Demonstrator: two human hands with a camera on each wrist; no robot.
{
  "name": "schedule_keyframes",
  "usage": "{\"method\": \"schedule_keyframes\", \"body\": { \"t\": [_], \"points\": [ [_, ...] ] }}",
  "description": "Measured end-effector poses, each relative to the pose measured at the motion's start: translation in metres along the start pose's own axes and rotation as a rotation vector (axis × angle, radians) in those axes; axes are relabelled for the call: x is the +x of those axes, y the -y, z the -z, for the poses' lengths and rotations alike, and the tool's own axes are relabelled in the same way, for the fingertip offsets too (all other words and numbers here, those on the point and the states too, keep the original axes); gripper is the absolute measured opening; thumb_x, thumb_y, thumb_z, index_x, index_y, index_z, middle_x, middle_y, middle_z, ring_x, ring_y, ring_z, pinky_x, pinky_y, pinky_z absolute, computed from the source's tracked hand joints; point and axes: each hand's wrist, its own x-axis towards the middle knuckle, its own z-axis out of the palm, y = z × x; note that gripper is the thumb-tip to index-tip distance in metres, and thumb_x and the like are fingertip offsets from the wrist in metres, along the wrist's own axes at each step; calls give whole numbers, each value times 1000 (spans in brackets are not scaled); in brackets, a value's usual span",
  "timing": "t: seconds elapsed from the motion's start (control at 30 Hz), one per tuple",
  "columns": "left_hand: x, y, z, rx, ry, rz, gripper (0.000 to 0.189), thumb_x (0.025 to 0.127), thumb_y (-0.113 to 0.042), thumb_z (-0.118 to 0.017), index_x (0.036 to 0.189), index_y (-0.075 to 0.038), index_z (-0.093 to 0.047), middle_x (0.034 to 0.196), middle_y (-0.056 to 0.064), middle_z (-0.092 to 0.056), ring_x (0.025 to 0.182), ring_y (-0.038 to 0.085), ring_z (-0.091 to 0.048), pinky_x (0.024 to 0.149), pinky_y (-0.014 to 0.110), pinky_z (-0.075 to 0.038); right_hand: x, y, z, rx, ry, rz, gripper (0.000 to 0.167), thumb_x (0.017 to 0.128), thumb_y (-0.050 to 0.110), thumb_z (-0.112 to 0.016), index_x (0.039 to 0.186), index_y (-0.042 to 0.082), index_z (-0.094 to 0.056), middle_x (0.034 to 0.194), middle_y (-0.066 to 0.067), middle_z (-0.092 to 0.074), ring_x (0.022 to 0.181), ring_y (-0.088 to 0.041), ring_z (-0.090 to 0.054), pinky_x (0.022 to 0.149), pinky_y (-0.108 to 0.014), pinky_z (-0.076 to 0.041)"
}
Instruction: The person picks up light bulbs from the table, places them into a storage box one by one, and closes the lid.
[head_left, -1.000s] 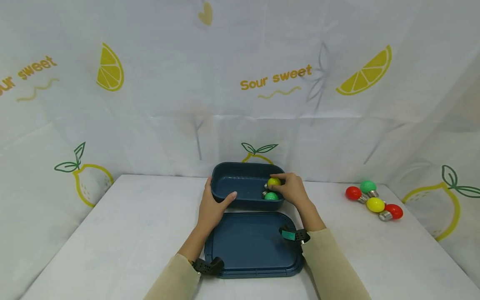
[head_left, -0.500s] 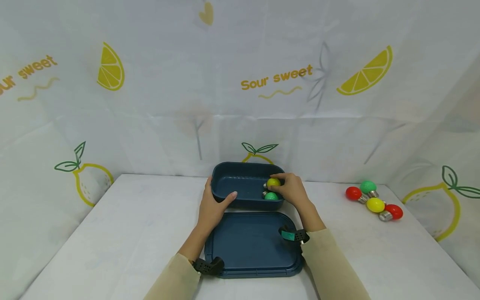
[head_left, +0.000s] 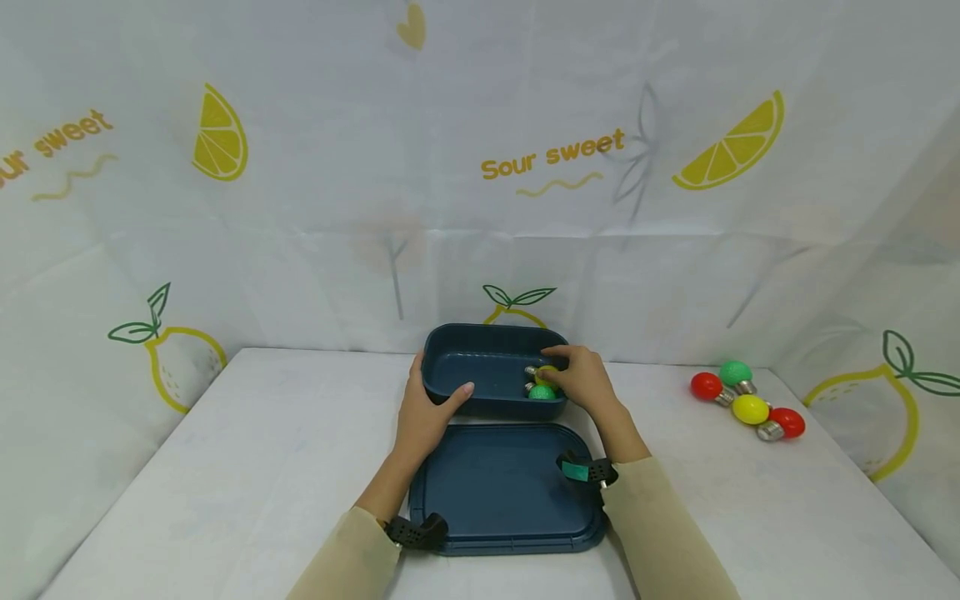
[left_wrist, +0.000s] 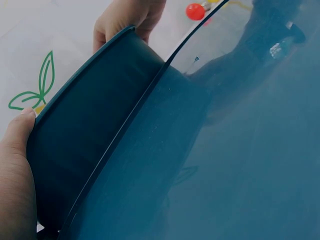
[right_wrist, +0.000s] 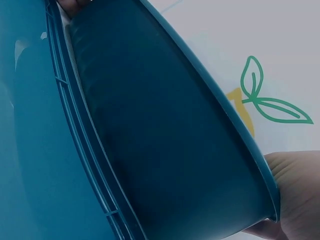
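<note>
A dark blue rectangular box (head_left: 480, 375) stands without its lid at the back of the table. My left hand (head_left: 423, 417) grips its left end, the thumb at the near rim and the fingers along the left side. Over the box's right end is my right hand (head_left: 583, 377), thumb and index finger apart. Below the index finger lies a yellow light bulb (head_left: 547, 376), partly hidden by the thumb. A green light bulb (head_left: 542, 392) lies beside it, nearer the front wall. The wrist views show mostly the box's outer wall (left_wrist: 95, 120); the bulbs inside are hidden there.
The flat blue lid (head_left: 510, 492) lies on the white tabletop (head_left: 300, 450) in front of the box, beneath the forearms. To the right, several red, yellow and green bulbs (head_left: 751, 409) lie grouped. A lemon-printed cloth (head_left: 337, 167) hangs behind the table.
The yellow bulb, earlier pinched in the right hand, has dropped slightly inside the box and the fingers have let it go. The left hand and box have stayed put.
</note>
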Motion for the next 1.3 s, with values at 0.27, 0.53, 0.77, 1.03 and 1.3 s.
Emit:
{"method": "schedule_keyframes", "body": {
  "t": [0.27,0.53,0.77,1.03,1.3],
  "points": [
    [-1,-1,-4,-11,21,0,107,86,-57,-74,164,-18,-12,169,9,-22,156,32,-25,122,62,-26,-5,-4,3,-8,-39,10,40,92,27,-74,128,9,-71,132,-20,-67,122,-41,-62,94,-53,-53],
    [1,-1,-9,-20,25,2,108,85,-56,-75,164,-17,-13,169,7,-23,156,31,-26,122,61,-26,-11,-2,12,6,-146,50,51,95,33,-71,137,5,-63,142,-23,-59,134,-43,-54,108,-59,-46],
    [1,-4,-17,-32,42,-2,107,85,-56,-75,164,-17,-13,170,8,-21,156,32,-24,122,62,-25,-27,-10,36,59,-228,63,54,96,35,-70,139,4,-61,144,-24,-57,133,-44,-53,105,-61,-47],
    [-2,0,-7,-10,22,12,107,86,-56,-74,164,-17,-12,168,12,-23,155,35,-27,120,64,-28,-45,-34,63,47,-428,158,47,93,26,-74,131,2,-65,135,-23,-64,127,-43,-58,100,-61,-50],
    [-2,0,2,4,29,24,109,85,-58,-74,164,-19,-10,169,11,-22,155,35,-26,120,64,-28,-76,-72,94,-45,-524,122,51,90,27,-77,131,-1,-64,137,-27,-61,128,-47,-55,101,-67,-45]
  ]
}}
